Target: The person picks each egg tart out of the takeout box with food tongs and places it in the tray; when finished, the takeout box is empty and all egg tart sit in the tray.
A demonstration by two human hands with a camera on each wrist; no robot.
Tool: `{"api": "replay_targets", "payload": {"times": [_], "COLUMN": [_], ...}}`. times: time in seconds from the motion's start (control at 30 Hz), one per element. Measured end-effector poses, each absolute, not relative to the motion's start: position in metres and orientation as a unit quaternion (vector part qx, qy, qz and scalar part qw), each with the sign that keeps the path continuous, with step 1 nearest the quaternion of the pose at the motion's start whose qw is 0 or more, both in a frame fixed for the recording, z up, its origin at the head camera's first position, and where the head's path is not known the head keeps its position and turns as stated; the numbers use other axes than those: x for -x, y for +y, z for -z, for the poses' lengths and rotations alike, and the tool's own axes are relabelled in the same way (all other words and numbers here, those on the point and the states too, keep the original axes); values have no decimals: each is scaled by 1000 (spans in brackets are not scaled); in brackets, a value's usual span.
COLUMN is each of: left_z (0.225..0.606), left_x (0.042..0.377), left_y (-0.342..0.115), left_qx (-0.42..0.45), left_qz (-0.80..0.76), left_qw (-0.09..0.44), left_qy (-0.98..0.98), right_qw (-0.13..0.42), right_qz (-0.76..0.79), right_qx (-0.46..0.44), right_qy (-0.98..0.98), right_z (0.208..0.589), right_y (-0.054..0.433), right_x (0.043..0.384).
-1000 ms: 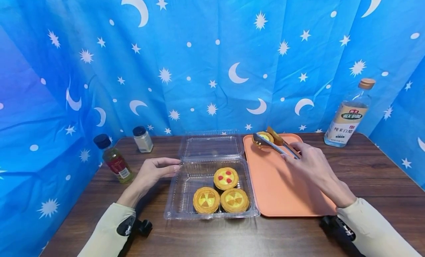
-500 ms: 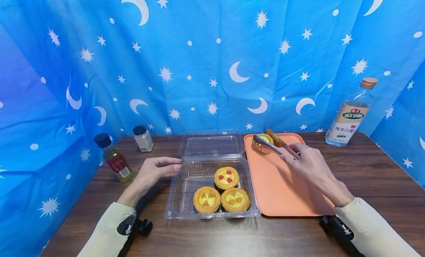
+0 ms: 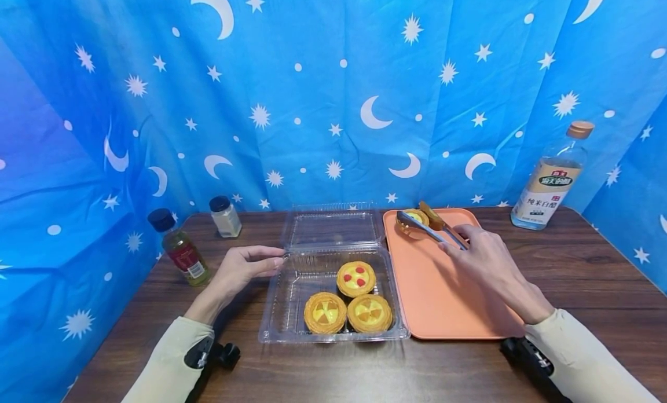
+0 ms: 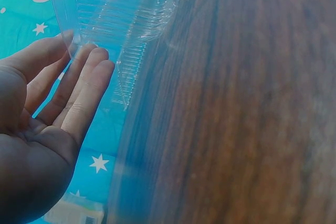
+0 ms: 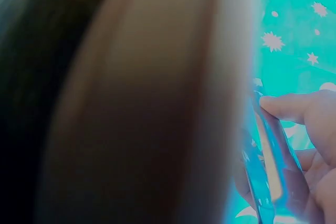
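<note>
Four tarts are in sight, three tarts (image 3: pixel 356 279) sitting in a clear container (image 3: pixel 292 337) to the right of the left hand's (image 3: pixel 237 270) grip and nearer the person. Seen from the head, that thumb and finger pinch the container's far left corner, likely to steady so light a box; its lid (image 3: pixel 333 229) lies folded back, beyond the fingertips, leaving the top uncovered. The right hand (image 3: pixel 487 257) grips tongs (image 3: pixel 430 231), whose ends flank the fourth tart (image 3: pixel 421 217), ahead and left of the grip on an orange tray (image 3: pixel 448 293), presumably keeping bare fingers off the pastry. Whether they squeeze it cannot be told.

From the left wrist, the thumb meets the plastic edge while other fingers extend nearly straight; the wooden table (image 4: pixel 236 129) spreads right of them.

From the right wrist, thumb and fingers pinch the tongs between them, apparently to control their spread. A blurred shape (image 5: pixel 147 103) fills the view left of the grip.
</note>
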State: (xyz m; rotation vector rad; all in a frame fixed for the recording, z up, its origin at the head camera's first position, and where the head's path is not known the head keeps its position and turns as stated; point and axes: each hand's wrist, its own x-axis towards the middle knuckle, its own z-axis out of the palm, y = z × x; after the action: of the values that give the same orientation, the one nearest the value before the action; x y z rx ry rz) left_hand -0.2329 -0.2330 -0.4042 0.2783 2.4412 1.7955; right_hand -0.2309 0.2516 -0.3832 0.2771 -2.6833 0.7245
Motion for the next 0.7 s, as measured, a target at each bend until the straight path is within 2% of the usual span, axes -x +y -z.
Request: {"api": "replay_targets", "payload": {"times": [0.7], "left_z": [404], "left_x": [233], "left_y": [-234], "left_qx": [-96], "left_qz": [-591], "left_qw": [50], "left_qy": [799], "right_qw": [174], "right_qz": [-260], "right_qx": [-85], "right_qy": [-946], "right_z": [382], "right_y": [254], "right_x": [228]}}
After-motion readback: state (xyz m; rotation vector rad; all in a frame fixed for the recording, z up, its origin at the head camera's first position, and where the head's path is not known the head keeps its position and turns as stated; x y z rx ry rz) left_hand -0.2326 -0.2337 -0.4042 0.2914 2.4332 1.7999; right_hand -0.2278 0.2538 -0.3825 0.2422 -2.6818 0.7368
